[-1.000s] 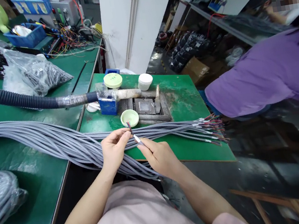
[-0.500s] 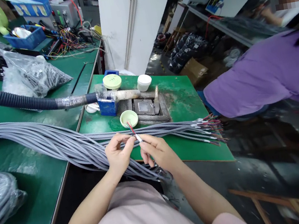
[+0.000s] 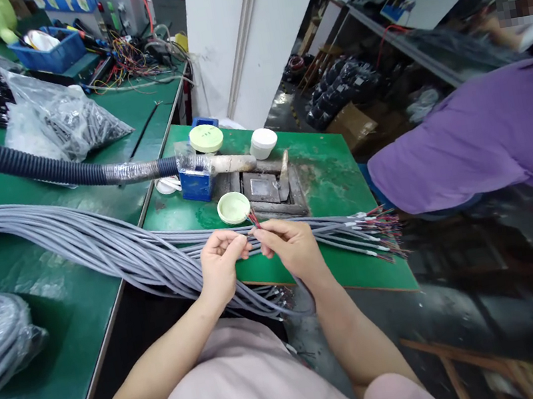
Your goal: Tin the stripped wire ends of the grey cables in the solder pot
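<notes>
My right hand (image 3: 293, 247) is closed round the stripped end of a grey cable (image 3: 307, 299), whose sheath bends down below the palm. Thin red and dark wires (image 3: 254, 220) fan up from between its fingertips. My left hand (image 3: 220, 262) pinches thumb against forefinger close beside them, apparently on a wire from the same end; its tip is hidden by the fingers. Under and behind both hands lies a thick bundle of grey cables (image 3: 154, 258), its stripped ends (image 3: 382, 225) spread to the right.
Beyond the hands stand a pale green dish (image 3: 234, 208), a soldering pot (image 3: 265, 187) with a scraper (image 3: 284, 176), a blue box (image 3: 195, 185) and a white jar (image 3: 264, 143). A ribbed hose (image 3: 54, 172) crosses from the left. A person in purple (image 3: 469, 140) is at right.
Both hands have shifted slightly right. My right fingers now cover the white sleeve end, and the wires stand more upright. The view has turned a little.
</notes>
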A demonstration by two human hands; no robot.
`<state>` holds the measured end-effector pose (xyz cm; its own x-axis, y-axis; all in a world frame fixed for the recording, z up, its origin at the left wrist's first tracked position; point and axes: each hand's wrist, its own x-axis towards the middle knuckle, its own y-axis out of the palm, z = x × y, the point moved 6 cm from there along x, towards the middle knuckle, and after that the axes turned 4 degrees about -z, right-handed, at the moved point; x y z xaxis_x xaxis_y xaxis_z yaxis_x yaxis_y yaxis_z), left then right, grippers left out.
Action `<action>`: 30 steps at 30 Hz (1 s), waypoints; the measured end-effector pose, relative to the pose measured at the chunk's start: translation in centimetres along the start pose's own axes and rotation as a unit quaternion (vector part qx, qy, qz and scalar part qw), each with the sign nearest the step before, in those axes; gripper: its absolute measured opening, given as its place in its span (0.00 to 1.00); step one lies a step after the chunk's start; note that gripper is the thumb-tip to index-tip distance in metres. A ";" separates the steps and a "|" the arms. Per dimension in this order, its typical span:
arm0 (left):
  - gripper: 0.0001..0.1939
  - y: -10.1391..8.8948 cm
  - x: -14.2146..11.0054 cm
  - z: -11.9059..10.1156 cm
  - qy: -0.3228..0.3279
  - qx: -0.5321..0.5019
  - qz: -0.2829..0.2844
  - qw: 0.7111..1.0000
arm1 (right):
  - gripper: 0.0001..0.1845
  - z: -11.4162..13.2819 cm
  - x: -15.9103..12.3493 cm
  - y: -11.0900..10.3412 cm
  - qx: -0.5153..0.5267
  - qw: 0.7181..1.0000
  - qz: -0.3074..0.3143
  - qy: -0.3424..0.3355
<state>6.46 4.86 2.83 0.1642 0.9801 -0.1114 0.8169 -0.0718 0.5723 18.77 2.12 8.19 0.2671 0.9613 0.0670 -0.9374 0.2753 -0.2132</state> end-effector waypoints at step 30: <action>0.08 -3.6 -0.4 -3.6 0.360 0.477 0.078 0.798 | 0.14 -3.0 11.2 3.3 -0.565 0.814 0.130 -0.043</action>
<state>1.46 5.40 3.73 0.2249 0.7734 0.5927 0.9232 0.0253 -0.3834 19.40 13.82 5.28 0.0302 0.9973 -0.0669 -0.1441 -0.0619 -0.9876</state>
